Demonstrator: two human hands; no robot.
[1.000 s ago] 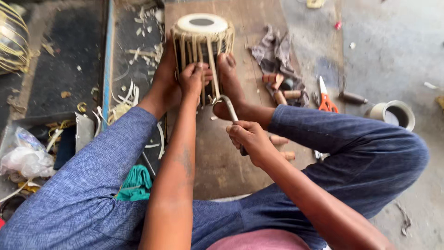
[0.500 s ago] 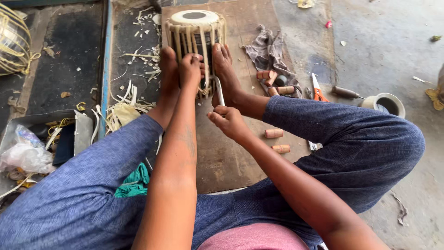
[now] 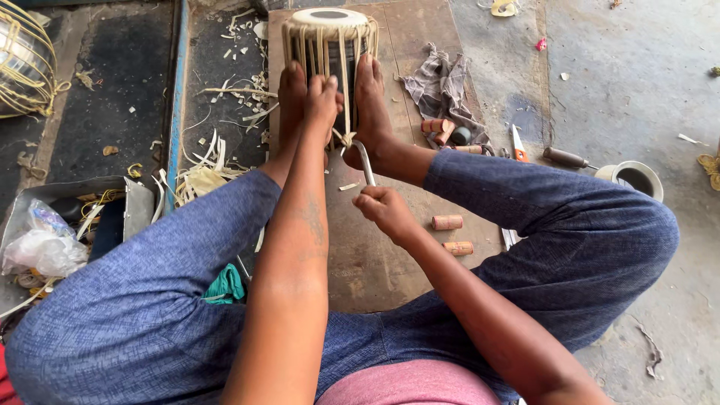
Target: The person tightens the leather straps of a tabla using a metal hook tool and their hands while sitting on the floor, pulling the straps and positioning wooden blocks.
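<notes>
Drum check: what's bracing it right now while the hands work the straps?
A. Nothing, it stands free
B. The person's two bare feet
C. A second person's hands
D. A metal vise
B: both feet press against the sides of the drum, with the left hand on its straps between them and the right hand gripping the metal hook tool.

Around you lie a crumpled grey cloth (image 3: 442, 84), small wooden dowels (image 3: 448, 222), orange-handled scissors (image 3: 519, 144), a wooden-handled awl (image 3: 564, 157), a round tin (image 3: 636, 178), pale hide scraps (image 3: 201, 178), and a wire cage (image 3: 24, 64).
</notes>
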